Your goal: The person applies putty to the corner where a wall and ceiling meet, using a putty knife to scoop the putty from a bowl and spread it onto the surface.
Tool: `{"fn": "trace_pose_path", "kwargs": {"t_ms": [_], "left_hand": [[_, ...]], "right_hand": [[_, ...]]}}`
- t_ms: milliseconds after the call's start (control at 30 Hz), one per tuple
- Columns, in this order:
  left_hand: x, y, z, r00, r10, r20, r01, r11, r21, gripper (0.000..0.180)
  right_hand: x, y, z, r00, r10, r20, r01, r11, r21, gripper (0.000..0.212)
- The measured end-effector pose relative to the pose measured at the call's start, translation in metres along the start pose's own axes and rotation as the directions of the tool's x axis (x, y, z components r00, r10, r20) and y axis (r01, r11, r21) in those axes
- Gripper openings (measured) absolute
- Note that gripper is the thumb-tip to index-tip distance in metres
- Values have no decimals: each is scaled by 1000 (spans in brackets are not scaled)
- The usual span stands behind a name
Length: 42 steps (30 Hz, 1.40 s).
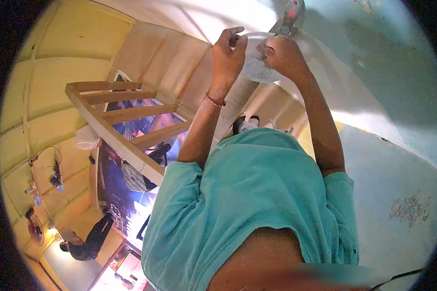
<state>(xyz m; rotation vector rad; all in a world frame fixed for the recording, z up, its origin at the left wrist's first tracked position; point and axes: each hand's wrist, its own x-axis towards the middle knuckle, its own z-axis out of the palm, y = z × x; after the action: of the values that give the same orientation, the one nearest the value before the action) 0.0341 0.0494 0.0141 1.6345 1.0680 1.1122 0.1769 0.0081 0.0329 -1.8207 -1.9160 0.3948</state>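
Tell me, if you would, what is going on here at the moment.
A person in a teal shirt has both arms held out at a round, whitish thing. The right hand is over it with fingers bent; the left hand is at its left edge, fingers curled, and whether it grips is unclear. A red and grey item is just beyond the right hand. A wooden ladder-like frame is to the left, with another person farther off.

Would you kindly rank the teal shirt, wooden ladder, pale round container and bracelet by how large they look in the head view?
1. Teal shirt
2. Wooden ladder
3. Pale round container
4. Bracelet
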Motion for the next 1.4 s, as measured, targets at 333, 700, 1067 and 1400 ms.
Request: {"fn": "trace_pose_path", "kwargs": {"t_ms": [333,700,1067,1400], "left_hand": [[-7,-9,-10,989,150,4,-149,986,77,21],[-13,-7,-24,993,113,22,-115,969,217,25],[0,-10,-14,972,228,52,-234,944,231,25],[-6,-15,-13,911,378,167,-409,881,238,29]], "right_hand": [[-2,-12,-1,978,200,-64,-204,977,-64,42],[-15,-14,5,993,36,113,-21,991,-135,24],[-4,-18,-5,965,259,25,-251,952,-177,22],[-6,-14,2,975,198,105,-167,955,-244,18]]}}
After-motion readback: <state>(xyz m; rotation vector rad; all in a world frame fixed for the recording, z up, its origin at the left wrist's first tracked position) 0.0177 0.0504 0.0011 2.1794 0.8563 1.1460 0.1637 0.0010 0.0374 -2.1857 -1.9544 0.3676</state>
